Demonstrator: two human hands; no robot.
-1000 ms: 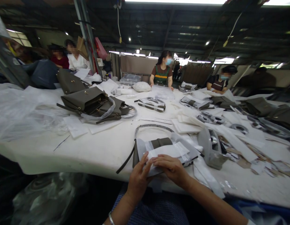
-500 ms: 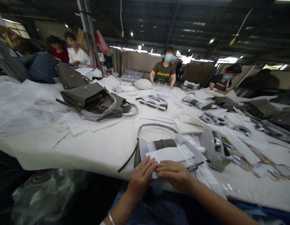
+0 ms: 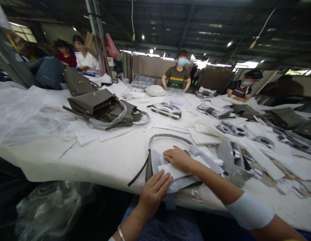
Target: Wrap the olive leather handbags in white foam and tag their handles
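Observation:
In front of me an olive-grey handbag (image 3: 148,170) lies on the table, mostly covered by white wrapping paper (image 3: 183,181) and a folded white sheet (image 3: 177,172). Its wrapped handle (image 3: 167,136) arches away at the far side, and a dark strap (image 3: 138,174) trails off to the left. My left hand (image 3: 155,189) rests on the near edge of the folded sheet, fingers stretched out. Farther up the bag, my right hand (image 3: 178,158) lies with its fingers extended over the paper; its forearm crosses the bag's right part and hides it.
A tape dispenser (image 3: 224,157) stands right of the bag, beside paper scraps (image 3: 270,180). Several olive handbags (image 3: 92,103) lie at the left near clear plastic (image 3: 27,117). A wrapped bag (image 3: 166,112) lies farther back. Co-workers, one in a green apron (image 3: 177,78), are around the table.
My right hand has moved from the near edge of the sheet, beside my left hand, up to the far part of the bag. My left hand stays on the sheet.

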